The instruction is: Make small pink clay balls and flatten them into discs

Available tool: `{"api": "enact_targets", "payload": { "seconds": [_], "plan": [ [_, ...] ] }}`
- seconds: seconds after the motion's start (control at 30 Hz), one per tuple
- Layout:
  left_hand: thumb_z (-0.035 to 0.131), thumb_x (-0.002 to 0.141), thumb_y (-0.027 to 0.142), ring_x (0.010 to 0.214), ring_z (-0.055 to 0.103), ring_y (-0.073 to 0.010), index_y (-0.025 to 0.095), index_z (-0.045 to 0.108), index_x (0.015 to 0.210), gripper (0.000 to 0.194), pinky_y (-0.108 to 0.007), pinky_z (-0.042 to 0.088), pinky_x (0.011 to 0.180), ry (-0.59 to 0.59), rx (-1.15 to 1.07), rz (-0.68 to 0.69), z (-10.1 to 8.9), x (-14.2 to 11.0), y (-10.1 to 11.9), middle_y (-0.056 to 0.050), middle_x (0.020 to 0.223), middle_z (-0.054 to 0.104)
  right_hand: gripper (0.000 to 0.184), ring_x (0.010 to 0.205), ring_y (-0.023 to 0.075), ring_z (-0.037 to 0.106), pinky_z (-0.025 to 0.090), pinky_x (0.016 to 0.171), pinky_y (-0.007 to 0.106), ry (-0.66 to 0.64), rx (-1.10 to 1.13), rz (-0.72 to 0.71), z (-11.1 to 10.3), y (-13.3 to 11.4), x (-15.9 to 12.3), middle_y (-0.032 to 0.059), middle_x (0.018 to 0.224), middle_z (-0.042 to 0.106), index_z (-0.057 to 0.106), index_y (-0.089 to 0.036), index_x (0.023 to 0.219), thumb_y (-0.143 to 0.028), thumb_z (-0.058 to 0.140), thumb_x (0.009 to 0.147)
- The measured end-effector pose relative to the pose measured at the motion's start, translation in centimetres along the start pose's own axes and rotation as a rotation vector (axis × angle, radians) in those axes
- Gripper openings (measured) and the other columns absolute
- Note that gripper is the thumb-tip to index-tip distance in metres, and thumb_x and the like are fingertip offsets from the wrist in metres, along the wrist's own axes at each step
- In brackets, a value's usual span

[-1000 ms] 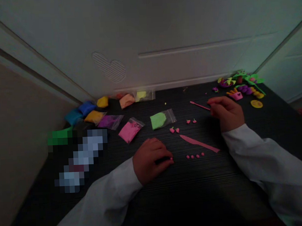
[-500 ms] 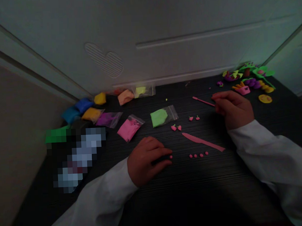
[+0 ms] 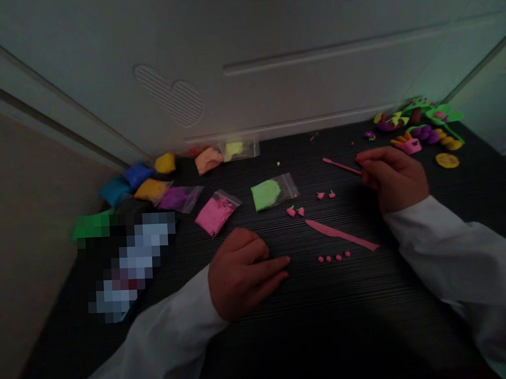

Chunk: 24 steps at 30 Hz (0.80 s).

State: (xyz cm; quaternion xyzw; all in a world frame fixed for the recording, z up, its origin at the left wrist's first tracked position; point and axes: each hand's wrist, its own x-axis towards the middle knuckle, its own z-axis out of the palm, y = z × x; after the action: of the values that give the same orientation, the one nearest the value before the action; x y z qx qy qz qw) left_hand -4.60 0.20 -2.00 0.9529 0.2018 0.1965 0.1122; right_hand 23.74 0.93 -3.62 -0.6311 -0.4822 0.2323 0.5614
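My left hand (image 3: pixel 243 275) is low over the dark table, index finger and thumb stretched forward and slightly apart, other fingers curled. Its fingertips are where a tiny pink clay ball lay; that ball is hidden now. My right hand (image 3: pixel 397 177) pinches the end of a thin pink clay tool (image 3: pixel 339 165), whose flattened tip points left. Between the hands lie a pink plastic knife (image 3: pixel 339 234) and, in front of it, a row of small pink balls (image 3: pixel 339 258). Beyond the knife are small pink clay pieces with green stems (image 3: pixel 291 212).
A bag of light green clay (image 3: pixel 266 194) and a bag of pink clay (image 3: pixel 217 213) lie mid-table. More coloured clay packs (image 3: pixel 152 189) and a blurred-out flat object (image 3: pixel 134 267) are at left. Finished clay figures (image 3: pixel 426 131) stand far right. A pale panel (image 3: pixel 307 92) rises behind.
My left index finger has come down over the tiny pink ball's spot, hiding it, and its upper fingers have curled in. My right hand still holds the tool. The view has shifted slightly.
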Motion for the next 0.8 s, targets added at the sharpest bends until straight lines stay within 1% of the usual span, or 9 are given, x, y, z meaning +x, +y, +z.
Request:
{"api": "enact_targets", "payload": {
  "seconds": [0.23, 0.37, 0.43, 0.53, 0.63, 0.7, 0.77, 0.8],
  "plan": [
    [0.056, 0.073, 0.027, 0.067, 0.042, -0.0140, 0.025, 0.064, 0.091, 0.020, -0.029, 0.036, 0.061, 0.018, -0.019, -0.022, 0.1, -0.1, -0.1, -0.001, 0.062, 0.048, 0.017, 0.047, 0.0036, 0.044, 0.039, 0.043, 0.018, 0.007, -0.007, 0.000, 0.1, 0.0, 0.0, -0.0039, 0.066, 0.050, 0.052, -0.012, 0.085, -0.028, 0.046, 0.082],
    [0.058, 0.071, 0.022, 0.066, 0.042, -0.0142, 0.023, 0.064, 0.090, 0.020, -0.029, 0.036, 0.060, 0.045, -0.063, -0.032, 0.2, -0.1, -0.2, -0.002, 0.063, 0.050, 0.018, 0.047, 0.0037, 0.044, 0.039, 0.043, 0.018, 0.000, -0.027, -0.011, 0.1, -0.1, -0.1, -0.0039, 0.065, 0.050, 0.052, -0.012, 0.086, -0.029, 0.046, 0.082],
    [0.058, 0.071, 0.020, 0.066, 0.042, -0.0140, 0.022, 0.065, 0.087, 0.018, -0.029, 0.036, 0.060, 0.046, -0.084, -0.036, 0.1, 0.0, -0.2, -0.002, 0.062, 0.050, 0.018, 0.047, 0.0037, 0.044, 0.038, 0.043, 0.018, 0.002, -0.043, -0.022, 0.1, 0.0, -0.1, -0.0039, 0.066, 0.049, 0.052, -0.012, 0.086, -0.029, 0.045, 0.082],
    [0.056, 0.072, 0.020, 0.067, 0.043, -0.0137, 0.020, 0.065, 0.080, 0.012, -0.029, 0.037, 0.061, 0.012, -0.102, -0.065, -0.1, 0.2, -0.2, -0.002, 0.063, 0.051, 0.019, 0.047, 0.0037, 0.043, 0.038, 0.042, 0.018, -0.006, -0.080, -0.048, 0.1, 0.2, 0.0, -0.0038, 0.066, 0.049, 0.051, -0.013, 0.087, -0.030, 0.044, 0.083],
    [0.055, 0.073, 0.020, 0.067, 0.044, -0.0138, 0.018, 0.063, 0.076, 0.010, -0.029, 0.038, 0.061, -0.017, -0.112, -0.102, -0.3, 0.3, -0.2, -0.002, 0.064, 0.052, 0.020, 0.048, 0.0044, 0.043, 0.038, 0.044, 0.019, -0.027, -0.144, -0.100, 0.0, -0.2, -0.3, -0.0039, 0.065, 0.048, 0.051, -0.013, 0.088, -0.031, 0.044, 0.083],
    [0.054, 0.073, 0.020, 0.066, 0.044, -0.0139, 0.017, 0.062, 0.075, 0.009, -0.029, 0.037, 0.061, -0.011, -0.125, -0.114, -0.4, 0.4, -0.2, -0.003, 0.063, 0.052, 0.020, 0.052, 0.0059, 0.045, 0.038, 0.048, 0.021, -0.051, -0.205, -0.162, -0.3, -1.0, -0.7, -0.0029, 0.068, 0.049, 0.052, -0.014, 0.090, -0.030, 0.044, 0.083],
    [0.053, 0.074, 0.019, 0.067, 0.044, -0.0139, 0.016, 0.062, 0.076, 0.009, -0.029, 0.037, 0.061, -0.003, -0.160, -0.117, -0.4, 0.5, -0.2, -0.003, 0.064, 0.053, 0.019, 0.056, 0.0078, 0.045, 0.036, 0.051, 0.023, -0.110, -0.272, -0.251, -0.6, -2.4, -1.5, -0.0015, 0.072, 0.050, 0.054, -0.016, 0.095, -0.027, 0.045, 0.081],
    [0.053, 0.074, 0.018, 0.067, 0.045, -0.0138, 0.015, 0.061, 0.076, 0.009, -0.029, 0.037, 0.061, 0.002, -0.182, -0.120, -0.5, 0.5, -0.3, -0.003, 0.065, 0.053, 0.019, 0.053, 0.0080, 0.042, 0.034, 0.050, 0.024, -0.170, -0.306, -0.301, -0.7, -3.2, -2.1, -0.0017, 0.069, 0.051, 0.056, -0.018, 0.095, -0.024, 0.047, 0.079]
  ]
}}
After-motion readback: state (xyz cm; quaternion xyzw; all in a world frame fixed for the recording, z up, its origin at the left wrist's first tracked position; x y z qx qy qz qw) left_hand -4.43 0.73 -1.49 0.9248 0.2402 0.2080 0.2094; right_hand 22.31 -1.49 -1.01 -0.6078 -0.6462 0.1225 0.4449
